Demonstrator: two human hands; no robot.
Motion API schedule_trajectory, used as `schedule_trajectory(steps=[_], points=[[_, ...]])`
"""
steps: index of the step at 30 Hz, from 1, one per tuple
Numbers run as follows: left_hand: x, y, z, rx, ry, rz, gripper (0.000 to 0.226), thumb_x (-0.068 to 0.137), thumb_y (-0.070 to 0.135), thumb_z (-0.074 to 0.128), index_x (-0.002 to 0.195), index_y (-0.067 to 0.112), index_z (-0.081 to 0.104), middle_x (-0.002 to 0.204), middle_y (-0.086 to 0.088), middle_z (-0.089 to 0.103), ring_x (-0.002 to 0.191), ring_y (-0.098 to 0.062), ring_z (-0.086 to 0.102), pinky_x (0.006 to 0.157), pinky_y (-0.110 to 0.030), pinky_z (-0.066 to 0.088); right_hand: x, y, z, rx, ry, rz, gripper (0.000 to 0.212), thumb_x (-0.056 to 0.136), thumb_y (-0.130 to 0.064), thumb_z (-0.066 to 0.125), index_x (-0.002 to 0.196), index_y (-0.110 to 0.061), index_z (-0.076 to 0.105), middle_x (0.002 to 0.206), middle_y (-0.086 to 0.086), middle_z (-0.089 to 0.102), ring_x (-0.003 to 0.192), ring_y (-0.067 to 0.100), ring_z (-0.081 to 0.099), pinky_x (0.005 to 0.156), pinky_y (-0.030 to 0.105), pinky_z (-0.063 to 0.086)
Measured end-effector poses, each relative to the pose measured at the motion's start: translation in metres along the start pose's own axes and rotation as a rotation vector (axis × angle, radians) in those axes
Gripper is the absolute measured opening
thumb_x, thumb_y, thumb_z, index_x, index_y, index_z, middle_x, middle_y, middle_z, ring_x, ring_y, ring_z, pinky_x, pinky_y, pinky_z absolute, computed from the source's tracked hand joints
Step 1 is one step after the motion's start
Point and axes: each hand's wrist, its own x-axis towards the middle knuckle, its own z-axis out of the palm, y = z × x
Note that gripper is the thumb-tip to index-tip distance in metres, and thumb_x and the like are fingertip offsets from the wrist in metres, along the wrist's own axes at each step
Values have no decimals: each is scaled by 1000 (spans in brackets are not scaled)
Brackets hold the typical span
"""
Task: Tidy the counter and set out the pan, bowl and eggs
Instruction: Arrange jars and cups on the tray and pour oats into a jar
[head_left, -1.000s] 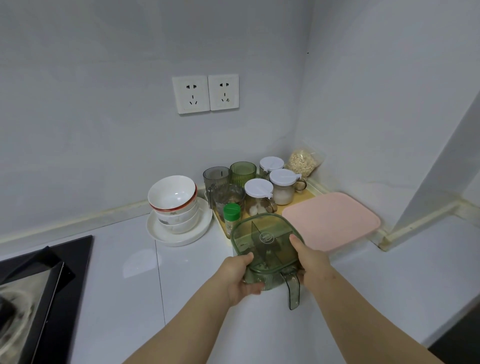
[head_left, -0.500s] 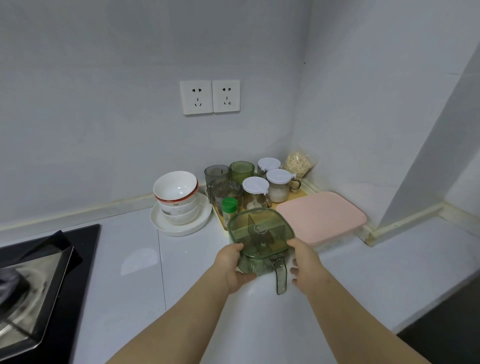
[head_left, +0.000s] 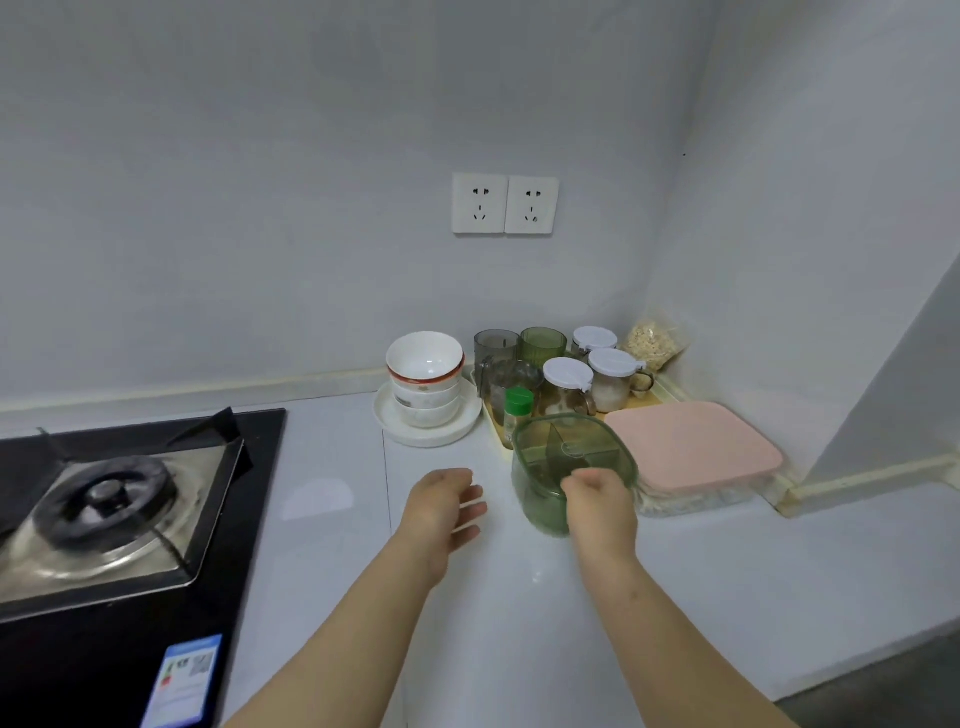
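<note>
Black glass hob (head_left: 119, 499) with steel burner tray, far left. Glossy white worktop (head_left: 332, 545). Stacked white ceramic bowls (head_left: 425, 364) on round plate (head_left: 400, 434) by back wall. Left hand (head_left: 441, 506) above worktop, grip open, fingers loose. Right hand (head_left: 602, 499) grip curled round near side of translucent green plastic container (head_left: 566, 457), divided inside, just beside matte pink-lidded box (head_left: 691, 452).

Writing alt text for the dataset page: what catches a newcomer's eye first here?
The green container at centre right on the white counter, with the right hand against its near side (grip hidden) and the open left hand just left of it. Then the black stove at lower left, and the stacked bowls by the back wall.
</note>
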Motion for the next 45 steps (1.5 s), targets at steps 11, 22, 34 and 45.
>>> schedule_trajectory(steps=[11, 22, 34, 45], points=[[-81, 12, -196, -34, 267, 207, 10, 96, 18, 48, 95, 18, 58, 90, -2, 62, 87, -18, 60, 84, -33, 48, -154, -46, 153, 15, -429, -224, 19, 90, -10, 49, 106, -15, 59, 99, -5, 56, 95, 15, 52, 78, 23, 37], [-213, -18, -440, -137, 657, 212, 11, 95, 22, 50, 100, 18, 59, 95, -2, 65, 91, -18, 62, 86, -34, 48, -391, -51, 307, -18, -924, -200, 14, 89, -12, 50, 95, -18, 61, 89, -5, 59, 88, 14, 55, 68, 23, 41], [-274, -27, -608, -260, 956, 169, 19, 97, 22, 47, 112, 14, 55, 106, -7, 63, 101, -22, 61, 86, -33, 48, -540, -74, 432, -104, -1249, -245, 15, 92, -13, 47, 99, -17, 60, 95, -2, 59, 94, 17, 55, 78, 29, 45], [-264, 42, -805, -248, 1065, 234, 10, 94, 19, 48, 94, 18, 58, 89, -1, 63, 84, -19, 61, 76, -30, 46, -641, -145, 630, -14, -1409, -213, 15, 94, -16, 47, 105, -11, 57, 99, 4, 57, 94, 21, 54, 79, 31, 43]])
